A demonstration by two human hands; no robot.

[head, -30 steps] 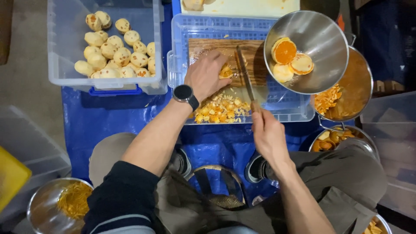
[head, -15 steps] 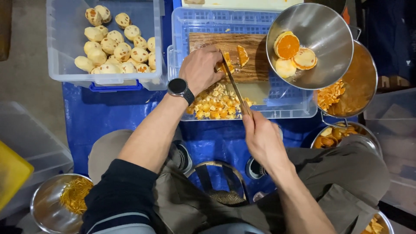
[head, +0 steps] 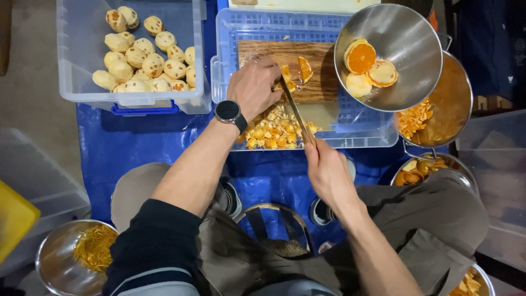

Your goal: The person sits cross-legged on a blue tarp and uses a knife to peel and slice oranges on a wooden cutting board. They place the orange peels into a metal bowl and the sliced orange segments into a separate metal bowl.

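Note:
My left hand (head: 253,86), with a black watch on the wrist, presses down on an orange piece (head: 286,77) lying on the wooden cutting board (head: 323,87). My right hand (head: 324,171) grips the handle of a knife (head: 296,109), whose blade runs up to the orange piece beside my left fingers. Another cut orange wedge (head: 304,69) lies on the board just to the right. A heap of diced orange pieces (head: 274,130) sits in the clear blue-rimmed crate (head: 361,131) below the board.
A steel bowl (head: 405,38) holds three peeled orange slices (head: 366,67). A clear bin (head: 82,55) at the left holds several peeled whole fruits (head: 143,64). A pot of peel bits (head: 438,109), another peel bowl (head: 422,167) and a zest bowl (head: 82,252) stand around my legs.
My right hand drew the knife from the right side of the board in toward my left fingers. My left hand shifted slightly on the orange piece.

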